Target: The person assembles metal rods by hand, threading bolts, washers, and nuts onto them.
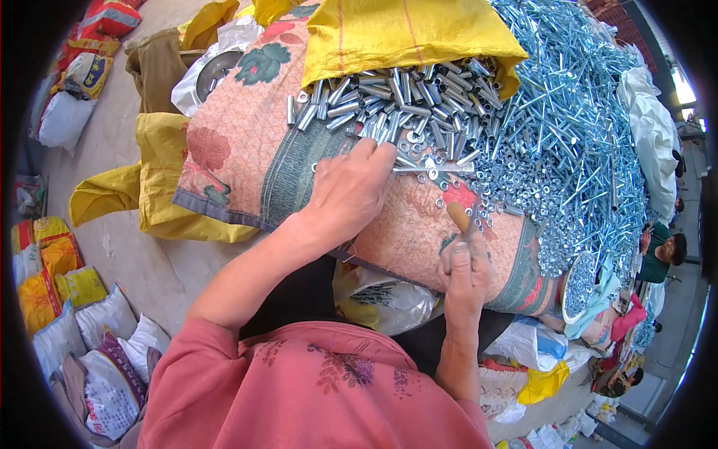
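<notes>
My left hand (348,183) reaches to the near edge of a pile of short metal tubes (441,93), its fingers bent and pressed together. Whatever it pinches there is hidden by the fingers. Closer to me, my right hand (465,273) is closed just above the patterned cloth, a tan finger cot (458,217) on one finger. A small shiny piece shows at its fingertips, too unclear to name. Between the hands and the pile lies a long bolt (434,169), with loose washers (446,185) scattered around it.
A yellow woven sack (411,34) partly covers the tubes. Long bolts (576,112) are heaped at the right, with nuts (553,202) in front. The patterned cloth (299,161) lies under everything. Filled sacks (105,322) stand on the left floor. Other people (662,254) sit at far right.
</notes>
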The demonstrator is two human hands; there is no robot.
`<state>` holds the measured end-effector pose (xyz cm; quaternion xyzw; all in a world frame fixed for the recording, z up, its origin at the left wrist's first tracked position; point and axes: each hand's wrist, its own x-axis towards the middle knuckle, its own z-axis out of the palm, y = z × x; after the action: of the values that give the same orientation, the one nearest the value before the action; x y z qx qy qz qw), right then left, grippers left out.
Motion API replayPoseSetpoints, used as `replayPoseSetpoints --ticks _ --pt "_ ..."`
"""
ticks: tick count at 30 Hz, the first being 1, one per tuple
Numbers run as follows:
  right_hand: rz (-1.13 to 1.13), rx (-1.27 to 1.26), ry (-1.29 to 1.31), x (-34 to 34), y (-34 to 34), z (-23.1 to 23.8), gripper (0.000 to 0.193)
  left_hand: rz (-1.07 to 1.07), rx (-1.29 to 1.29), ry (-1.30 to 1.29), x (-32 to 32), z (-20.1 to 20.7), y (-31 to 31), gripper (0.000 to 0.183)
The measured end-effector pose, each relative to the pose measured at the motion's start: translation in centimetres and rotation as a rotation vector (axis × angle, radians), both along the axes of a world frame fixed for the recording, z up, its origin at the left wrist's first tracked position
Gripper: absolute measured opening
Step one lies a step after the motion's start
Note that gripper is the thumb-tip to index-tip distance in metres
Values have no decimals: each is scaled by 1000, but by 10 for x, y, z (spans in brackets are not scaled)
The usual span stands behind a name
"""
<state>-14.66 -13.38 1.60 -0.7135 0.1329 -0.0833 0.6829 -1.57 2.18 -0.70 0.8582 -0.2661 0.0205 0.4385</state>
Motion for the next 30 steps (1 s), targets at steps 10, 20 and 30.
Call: replayPoseSetpoints --ticks 10,20,30 --pt "96 -562 134 -6 -15 4 27 -160 -62 9 -7 8 11 15" --pt "174 -668 44 -7 -16 21 30 -250 -114 111 -11 9 21 14" --pt "277 -574 81 -3 -7 31 26 -286 -742 1059 -18 18 21 18"
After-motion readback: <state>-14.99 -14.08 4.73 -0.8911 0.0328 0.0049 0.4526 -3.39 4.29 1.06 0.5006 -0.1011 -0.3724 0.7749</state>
